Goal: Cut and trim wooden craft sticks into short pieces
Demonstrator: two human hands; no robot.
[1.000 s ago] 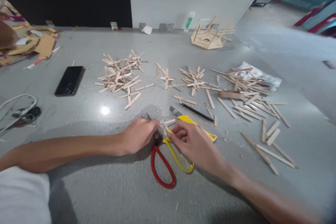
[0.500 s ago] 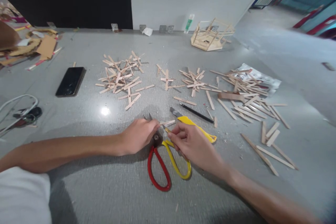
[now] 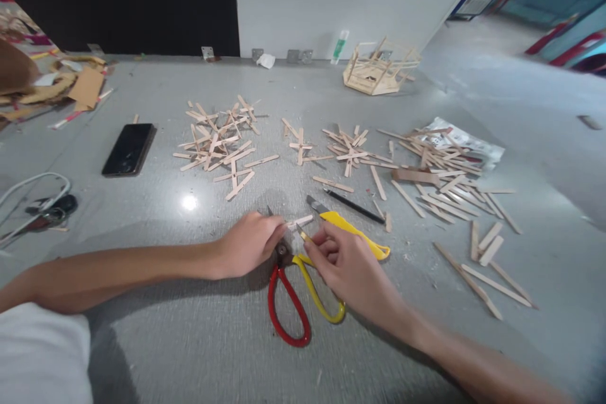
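Observation:
My left hand (image 3: 249,243) is closed, pinching a short wooden stick piece (image 3: 299,222) that points right. My right hand (image 3: 348,265) is closed around a small tool whose thin tip (image 3: 302,233) touches the stick's end; I cannot make out what the tool is. Both hands rest on the grey floor over a pair of scissors (image 3: 293,297) with one red and one yellow handle loop. A yellow utility knife (image 3: 353,230) lies just behind my right hand, and a black pen (image 3: 354,204) lies beyond it.
Piles of wooden sticks lie at the centre left (image 3: 218,142), centre (image 3: 348,148) and right (image 3: 445,167), the last over a plastic bag (image 3: 466,142). A stick-built frame (image 3: 379,69) stands by the wall. A black phone (image 3: 129,148) and cables (image 3: 33,202) lie left.
My right hand has shifted slightly left and down, bringing the tool tip closer to the stick. The left hand has hardly moved. The camera has tilted a little.

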